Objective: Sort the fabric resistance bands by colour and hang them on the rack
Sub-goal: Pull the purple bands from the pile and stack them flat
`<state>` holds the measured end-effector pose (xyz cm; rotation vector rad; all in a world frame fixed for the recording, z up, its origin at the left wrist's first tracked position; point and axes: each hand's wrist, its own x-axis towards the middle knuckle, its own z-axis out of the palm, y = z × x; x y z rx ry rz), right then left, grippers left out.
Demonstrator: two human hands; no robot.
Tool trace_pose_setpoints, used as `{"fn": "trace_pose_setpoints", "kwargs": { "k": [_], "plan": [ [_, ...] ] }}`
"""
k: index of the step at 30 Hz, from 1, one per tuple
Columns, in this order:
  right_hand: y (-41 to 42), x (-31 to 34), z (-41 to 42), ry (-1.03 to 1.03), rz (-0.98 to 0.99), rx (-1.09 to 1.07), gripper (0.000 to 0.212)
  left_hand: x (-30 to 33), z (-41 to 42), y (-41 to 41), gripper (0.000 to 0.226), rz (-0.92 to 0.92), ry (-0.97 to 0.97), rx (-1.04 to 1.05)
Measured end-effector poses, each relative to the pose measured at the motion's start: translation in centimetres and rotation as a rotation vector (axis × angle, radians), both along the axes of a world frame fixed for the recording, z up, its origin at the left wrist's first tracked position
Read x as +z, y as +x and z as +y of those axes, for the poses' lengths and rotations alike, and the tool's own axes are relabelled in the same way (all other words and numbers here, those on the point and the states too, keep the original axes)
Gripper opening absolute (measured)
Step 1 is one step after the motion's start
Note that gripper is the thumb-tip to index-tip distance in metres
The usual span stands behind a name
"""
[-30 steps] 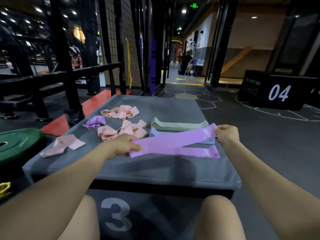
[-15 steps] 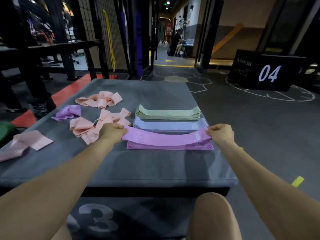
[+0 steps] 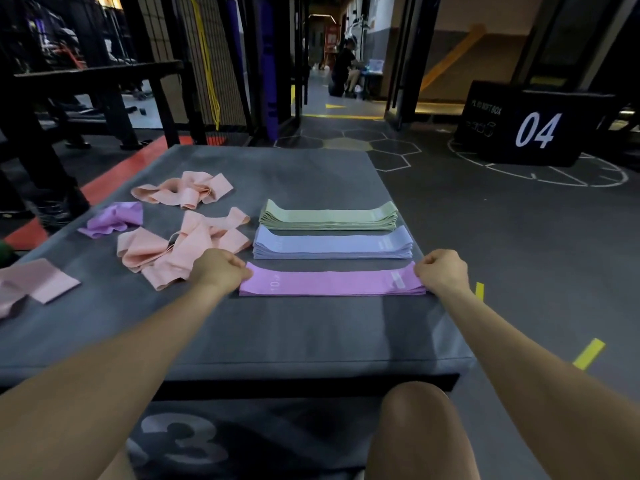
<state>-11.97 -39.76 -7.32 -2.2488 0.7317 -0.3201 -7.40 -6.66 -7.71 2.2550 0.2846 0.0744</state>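
Head view: looking forward and down over a grey padded box in a gym; two bare forearms are reaching out across its top
Left hand: the left hand is resting at the left end of a pink-purple band; its fingers are curling together and pinching that end
Right hand: the right hand is sitting at the right end of the same band; its fingers are closing into a loose fist on the fabric
Held band: lying flat and stretched out straight between the two hands, on top of at least one more band of the same colour; it is sitting at the near side of the sorted rows
Blue stack: lying just beyond the pink-purple band, neatly layered
Green stack: lying beyond the blue one, farthest of the three rows
Unsorted peach bands: a loose tangle is lying just left of the left hand; a second bunch is lying farther back
Crumpled purple band: lying left of the peach tangle
Pale pink band: lying at the left edge of the box
Background: a black box marked 04 is standing on the floor at far right; dark metal frames are standing at far left
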Motion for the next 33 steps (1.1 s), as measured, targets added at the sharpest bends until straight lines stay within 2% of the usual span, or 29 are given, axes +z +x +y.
{"fn": "trace_pose_setpoints", "kwargs": {
  "k": [8, 19, 23, 25, 27, 30, 33],
  "plan": [
    [0.0, -0.4, -0.1, -0.02, -0.012, 0.031, 0.012, -0.2, -0.4, -0.3, 0.01, -0.025, 0.032, 0.018],
    [0.2, -1.1, -0.2, -0.077, -0.002, 0.068, 0.019, -1.9, 0.0, 0.5, 0.022, -0.069, -0.118, 0.015],
    [0.5, -0.7, 0.0, -0.289, -0.056, 0.156, 0.026, -1.7, 0.5, 0.4, 0.02, -0.222, -0.079, -0.045],
    [0.4, 0.1, 1.2, -0.435, -0.14, 0.261, 0.03, -1.4, 1.1, 0.5, 0.024, -0.304, -0.059, -0.185],
    [0.5, 0.7, 3.1, -0.447, -0.186, 0.487, 0.035, -1.3, 1.9, 0.5, 0.038, -0.294, -0.019, -0.368],
    [0.9, 0.2, 6.1, -0.438, -0.031, 0.827, 0.056, -1.6, 2.6, 0.4, 0.068, -0.179, 0.134, -0.568],
    [1.8, -1.1, 7.6, -0.451, 0.096, 0.931, 0.075, -2.0, 2.5, 0.6, 0.079, -0.101, 0.108, -0.626]
  ]
}}
